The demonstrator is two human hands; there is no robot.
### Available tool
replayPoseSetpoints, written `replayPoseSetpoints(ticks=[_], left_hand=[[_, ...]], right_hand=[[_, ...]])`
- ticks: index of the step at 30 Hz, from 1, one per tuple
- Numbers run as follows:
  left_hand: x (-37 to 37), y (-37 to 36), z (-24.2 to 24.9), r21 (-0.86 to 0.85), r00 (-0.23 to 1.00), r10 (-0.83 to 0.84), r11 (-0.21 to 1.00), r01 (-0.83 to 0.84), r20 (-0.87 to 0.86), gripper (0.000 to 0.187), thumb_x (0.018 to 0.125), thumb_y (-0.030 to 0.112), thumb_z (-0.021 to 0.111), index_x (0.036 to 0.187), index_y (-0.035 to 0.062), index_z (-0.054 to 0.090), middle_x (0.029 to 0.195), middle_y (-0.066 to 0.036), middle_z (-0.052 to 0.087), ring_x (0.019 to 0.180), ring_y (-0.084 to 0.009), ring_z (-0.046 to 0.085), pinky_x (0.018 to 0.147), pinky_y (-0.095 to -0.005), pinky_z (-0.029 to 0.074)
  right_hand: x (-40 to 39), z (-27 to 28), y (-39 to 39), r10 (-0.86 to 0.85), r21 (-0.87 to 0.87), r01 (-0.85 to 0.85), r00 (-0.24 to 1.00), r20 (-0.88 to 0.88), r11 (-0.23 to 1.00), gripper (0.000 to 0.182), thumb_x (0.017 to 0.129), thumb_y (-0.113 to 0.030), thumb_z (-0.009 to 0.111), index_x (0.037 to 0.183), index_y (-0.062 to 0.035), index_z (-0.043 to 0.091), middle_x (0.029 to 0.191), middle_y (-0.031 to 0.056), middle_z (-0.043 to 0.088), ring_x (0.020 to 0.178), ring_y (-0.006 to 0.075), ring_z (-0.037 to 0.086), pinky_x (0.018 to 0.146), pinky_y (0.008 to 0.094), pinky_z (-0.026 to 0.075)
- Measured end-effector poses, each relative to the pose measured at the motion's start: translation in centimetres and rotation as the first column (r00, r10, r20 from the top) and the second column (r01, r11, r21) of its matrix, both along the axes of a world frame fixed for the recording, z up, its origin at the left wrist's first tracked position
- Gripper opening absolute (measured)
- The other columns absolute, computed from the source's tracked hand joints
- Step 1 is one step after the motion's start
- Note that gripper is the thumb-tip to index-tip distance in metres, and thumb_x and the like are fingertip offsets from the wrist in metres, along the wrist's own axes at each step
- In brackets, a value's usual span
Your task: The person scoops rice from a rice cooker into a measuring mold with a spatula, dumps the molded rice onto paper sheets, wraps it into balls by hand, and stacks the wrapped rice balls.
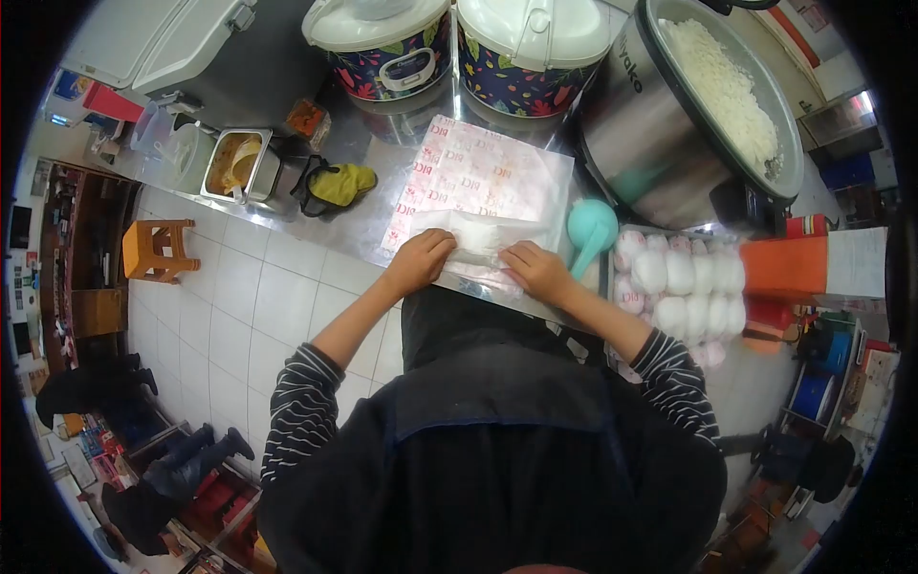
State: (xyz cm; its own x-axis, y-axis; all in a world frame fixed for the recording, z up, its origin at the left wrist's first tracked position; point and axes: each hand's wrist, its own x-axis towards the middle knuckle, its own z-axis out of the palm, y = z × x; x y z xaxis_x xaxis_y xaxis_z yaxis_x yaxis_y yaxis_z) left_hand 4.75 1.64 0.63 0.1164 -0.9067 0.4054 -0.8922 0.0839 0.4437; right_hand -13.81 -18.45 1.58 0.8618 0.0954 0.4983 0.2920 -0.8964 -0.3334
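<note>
My left hand and my right hand pinch the near edge of a sheet of wrapping paper, one at each side. The paper is folded over a white lump, apparently rice, partly hidden by the fold. Beneath lies a stack of white paper with red print. Just right of the stack, near my right hand, rests a teal scoop. Further right sit several rounded wrapped packets, packed in rows.
A large cooker full of white rice stands at the back right. Two patterned rice containers line the back. On the left are a yellow-and-black pouch, a metal pan with a ladle, and a grey cool box. Other people are behind.
</note>
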Motion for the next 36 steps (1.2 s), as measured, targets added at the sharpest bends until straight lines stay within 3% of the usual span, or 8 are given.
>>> replayPoseSetpoints(ticks=[7, 9, 13, 19, 23, 25, 29, 36], left_hand=[[-0.4, 0.2, 0.0, 0.047, 0.988, 0.099, 0.994, -0.094, -0.116, 0.027, 0.075, 0.010, 0.068, 0.099, 0.0025, 0.058, 0.092, -0.012, 0.061, 0.089, -0.0293, 0.060, 0.076, -0.0367, 0.050], [0.1, -0.3, -0.6, 0.153, 0.973, 0.180, 0.976, -0.158, -0.146, 0.024, 0.074, 0.011, 0.070, 0.095, 0.0038, 0.061, 0.086, -0.012, 0.063, 0.084, -0.0292, 0.061, 0.074, -0.0356, 0.050], [2.2, -1.6, -0.6, 0.301, 0.882, 0.274, 0.940, -0.161, -0.384, 0.025, 0.069, 0.014, 0.074, 0.089, 0.0048, 0.062, 0.085, -0.011, 0.065, 0.082, -0.0290, 0.062, 0.072, -0.0356, 0.051], [4.2, -6.4, 2.1, 0.700, 0.884, 0.462, 0.654, -0.286, -0.070, 0.049, 0.051, 0.026, 0.087, 0.090, 0.0095, 0.063, 0.094, -0.009, 0.065, 0.088, -0.0277, 0.064, 0.074, -0.0379, 0.050], [3.3, -6.1, 3.8, 0.653, 0.965, 0.258, 0.723, -0.226, 0.048, 0.041, 0.050, 0.024, 0.086, 0.083, 0.0127, 0.062, 0.097, -0.007, 0.060, 0.092, -0.0289, 0.061, 0.073, -0.0401, 0.049], [3.0, -4.9, 3.1, 0.178, 0.975, 0.130, 0.971, -0.162, 0.178, 0.036, 0.051, 0.017, 0.083, 0.080, 0.0117, 0.062, 0.094, -0.007, 0.060, 0.090, -0.0292, 0.060, 0.071, -0.0419, 0.048], [0.4, -2.7, 0.7, 0.277, 0.908, 0.340, 0.922, -0.271, -0.245, 0.016, 0.067, 0.007, 0.071, 0.078, 0.0066, 0.061, 0.085, -0.010, 0.061, 0.079, -0.0306, 0.060, 0.066, -0.0402, 0.049], [-4.1, -1.9, -2.0, -0.145, 0.934, 0.355, 0.923, -0.356, -0.032, 0.027, 0.073, -0.002, 0.060, 0.100, -0.0051, 0.060, 0.102, -0.017, 0.062, 0.090, -0.0319, 0.060, 0.078, -0.0366, 0.051]], right_hand=[[1.9, -2.0, -2.2, 0.061, 0.072, -0.050, 0.985, -0.159, 0.996, 0.021, 0.076, -0.013, 0.065, 0.094, -0.0026, 0.061, 0.085, 0.0096, 0.063, 0.084, 0.0269, 0.059, 0.069, 0.0354, 0.049], [2.9, -1.3, -2.8, -0.025, 0.413, 0.309, 0.825, -0.564, 0.857, 0.023, 0.075, -0.015, 0.068, 0.093, -0.0017, 0.061, 0.085, 0.0129, 0.065, 0.083, 0.0307, 0.062, 0.072, 0.0378, 0.049], [5.6, -0.3, -4.5, -0.018, 0.399, 0.489, 0.649, -0.760, 0.776, 0.028, 0.069, -0.018, 0.075, 0.091, -0.0040, 0.064, 0.091, 0.0135, 0.066, 0.086, 0.0302, 0.063, 0.074, 0.0372, 0.049], [8.6, 2.6, -3.3, -0.300, -0.157, 0.297, 0.531, -0.793, 0.942, 0.026, 0.064, -0.021, 0.077, 0.073, -0.0023, 0.061, 0.085, 0.0143, 0.065, 0.083, 0.0327, 0.062, 0.075, 0.0398, 0.049], [7.7, 1.1, -3.7, -0.141, -0.025, 0.155, 0.803, -0.579, 0.988, 0.016, 0.064, -0.015, 0.071, 0.075, -0.0058, 0.063, 0.083, 0.0122, 0.062, 0.079, 0.0322, 0.061, 0.073, 0.0406, 0.050], [6.3, -0.4, -3.3, -0.086, 0.083, 0.155, 0.836, -0.542, 0.984, 0.013, 0.066, -0.012, 0.068, 0.077, -0.0072, 0.064, 0.084, 0.0116, 0.061, 0.077, 0.0315, 0.060, 0.071, 0.0397, 0.051], [2.4, -2.9, -0.1, -0.169, 0.049, 0.170, 0.985, -0.020, 0.984, 0.014, 0.075, -0.004, 0.056, 0.089, -0.0030, 0.061, 0.094, 0.0123, 0.062, 0.083, 0.0273, 0.062, 0.068, 0.0328, 0.053], [1.3, -0.7, 1.7, -0.175, 0.149, 0.185, 0.981, -0.079, 0.971, 0.032, 0.072, -0.006, 0.067, 0.102, 0.0020, 0.058, 0.108, 0.0184, 0.059, 0.099, 0.0343, 0.058, 0.086, 0.0385, 0.048]])
